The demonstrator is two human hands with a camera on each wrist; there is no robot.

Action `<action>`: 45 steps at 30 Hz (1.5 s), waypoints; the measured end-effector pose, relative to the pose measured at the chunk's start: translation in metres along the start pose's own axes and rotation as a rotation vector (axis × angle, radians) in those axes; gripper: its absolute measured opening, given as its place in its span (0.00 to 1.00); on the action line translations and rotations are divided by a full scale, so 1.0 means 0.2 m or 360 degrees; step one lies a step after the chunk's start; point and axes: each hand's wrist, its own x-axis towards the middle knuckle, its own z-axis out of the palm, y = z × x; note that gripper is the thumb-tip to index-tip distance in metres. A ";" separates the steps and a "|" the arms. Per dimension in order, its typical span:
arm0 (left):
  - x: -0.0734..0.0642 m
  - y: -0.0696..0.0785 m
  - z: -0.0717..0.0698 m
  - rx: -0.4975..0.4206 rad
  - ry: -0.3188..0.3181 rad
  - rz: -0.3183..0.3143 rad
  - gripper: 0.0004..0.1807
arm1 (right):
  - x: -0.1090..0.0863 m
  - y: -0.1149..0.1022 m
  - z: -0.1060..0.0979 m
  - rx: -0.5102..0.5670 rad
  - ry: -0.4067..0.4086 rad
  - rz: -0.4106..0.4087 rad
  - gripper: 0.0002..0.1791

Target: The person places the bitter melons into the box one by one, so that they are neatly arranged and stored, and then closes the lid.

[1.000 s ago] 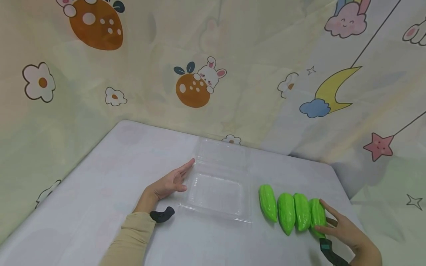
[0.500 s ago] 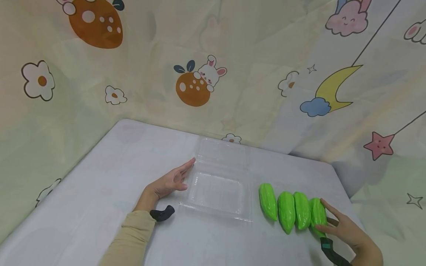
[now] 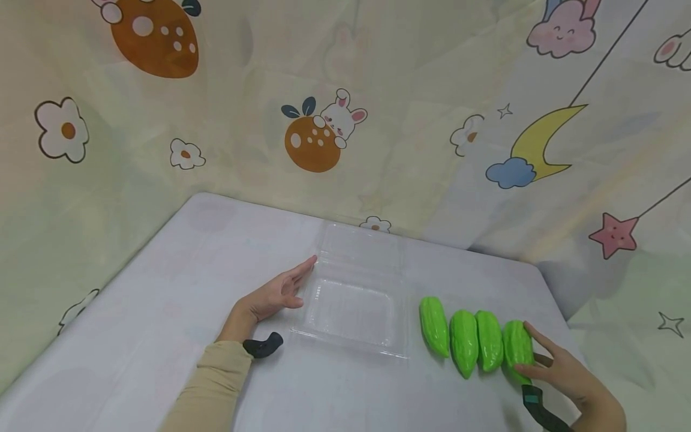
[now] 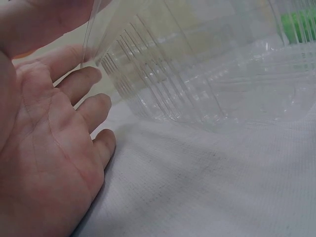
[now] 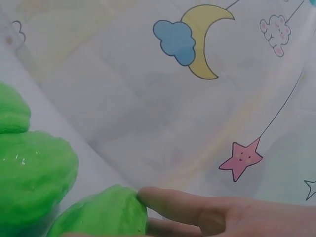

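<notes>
Several glossy green bitter melons lie in a row on the right. My right hand [image 3: 564, 372] grips the rightmost bitter melon [image 3: 517, 348] between thumb and fingers, at its far and near ends. In the right wrist view the fingers reach the end of that bitter melon [image 5: 106, 212]. A clear plastic box [image 3: 351, 315] stands in the middle with its lid [image 3: 360, 243] folded back. My left hand [image 3: 275, 297] is at the box's left side, fingers extended. The left wrist view shows the palm [image 4: 54, 143] facing the box wall [image 4: 163, 74], fingertips at its rim.
The other bitter melons [image 3: 434, 327] [image 3: 464, 343] [image 3: 489, 341] lie between the box and my right hand. A white cloth covers the table [image 3: 162, 288]. Behind it hangs a curtain [image 3: 237, 108] with cartoon prints. Black wrist mounts [image 3: 263, 346] [image 3: 542, 411] extend from both wrists.
The bitter melon in my right hand has shifted slightly right, so a small gap now parts it from its neighbour. My left hand and the box look unmoved.
</notes>
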 end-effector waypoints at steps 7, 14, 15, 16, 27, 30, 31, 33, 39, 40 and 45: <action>0.00 0.00 -0.01 0.0003 -0.0001 0.0003 0.55 | -0.02 -0.03 -0.01 -0.0001 -0.0003 0.0025 0.58; 0.00 0.01 0.00 0.0012 0.0009 -0.0014 0.54 | -0.05 -0.04 -0.02 -0.0013 0.0003 -0.0018 0.57; 0.00 0.01 0.00 0.0012 0.0012 -0.0020 0.54 | -0.06 -0.04 -0.03 -0.0022 0.0002 -0.0026 0.57; 0.00 0.01 0.00 0.0014 0.0015 -0.0023 0.55 | -0.06 -0.05 -0.03 -0.0029 0.0000 -0.0027 0.57; 0.00 -0.01 0.00 0.0013 0.0013 -0.0019 0.55 | -0.09 -0.09 -0.04 -0.0072 0.0042 -0.0102 0.57; 0.00 0.00 0.00 0.0023 0.0015 -0.0019 0.54 | -0.10 -0.11 -0.03 -0.0095 0.0077 -0.0165 0.56; 0.00 0.00 0.00 0.0025 0.0014 -0.0019 0.54 | -0.11 -0.12 -0.03 -0.0094 0.0095 -0.0183 0.57; 0.00 0.00 0.00 0.0023 0.0006 -0.0017 0.54 | -0.11 -0.13 -0.03 -0.0085 0.0125 -0.0231 0.57; 0.00 0.00 -0.01 0.0023 -0.0007 -0.0008 0.54 | -0.13 -0.17 -0.02 -0.0071 0.0195 -0.0284 0.58; 0.00 0.00 -0.01 0.0025 -0.0006 -0.0012 0.54 | -0.13 -0.18 -0.02 -0.0076 0.0204 -0.0278 0.58; 0.00 0.00 -0.01 0.0038 -0.0005 -0.0025 0.54 | -0.16 -0.22 -0.02 -0.0082 0.0260 -0.0302 0.60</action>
